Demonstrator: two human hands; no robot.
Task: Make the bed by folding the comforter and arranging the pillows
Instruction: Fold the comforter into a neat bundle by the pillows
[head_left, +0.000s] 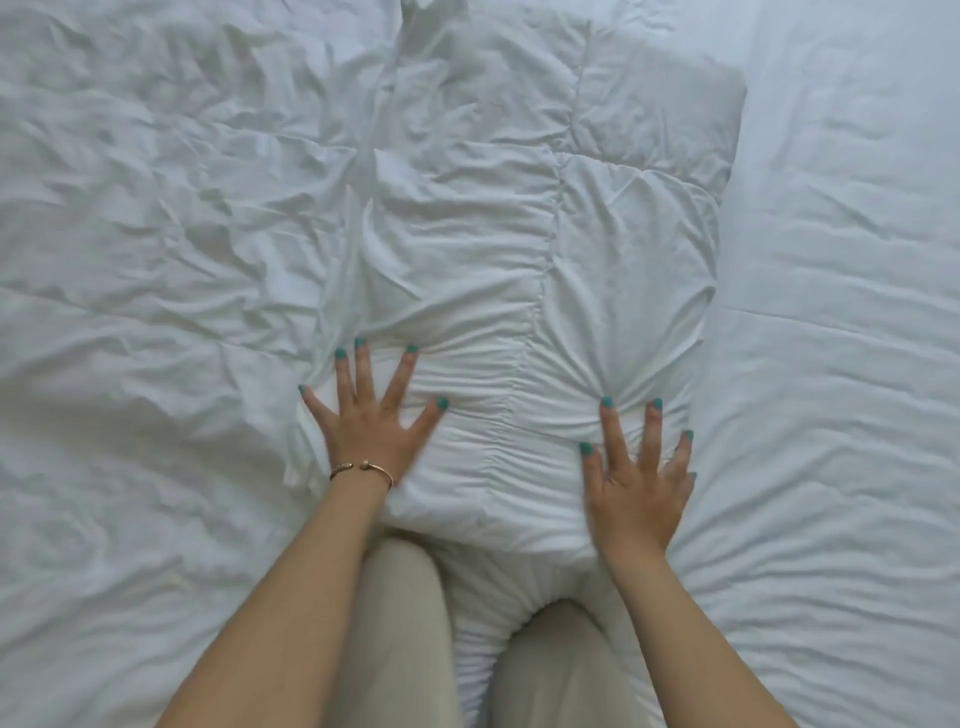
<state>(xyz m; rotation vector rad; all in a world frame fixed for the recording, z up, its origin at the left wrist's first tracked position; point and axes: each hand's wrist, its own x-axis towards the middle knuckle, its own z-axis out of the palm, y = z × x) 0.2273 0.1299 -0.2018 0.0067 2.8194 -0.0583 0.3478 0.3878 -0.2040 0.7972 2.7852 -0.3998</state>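
Comforter (519, 249) lies folded into a strip; my left hand (371, 415) and right hand (636, 483) press it flat, fingers spread (pillows unseen, not yet arranged).

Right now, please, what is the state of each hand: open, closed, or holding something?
Left hand: open, fingers spread, pressing flat on the folded comforter.
Right hand: open, fingers straight, pressing on the same comforter; holding nothing.

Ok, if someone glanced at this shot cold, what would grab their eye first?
Two spread hands with teal nails: the left hand and the right hand press flat on the near end of a folded white comforter at centre. A gold bracelet circles the left wrist, and wrinkled white bedding fills everything around.
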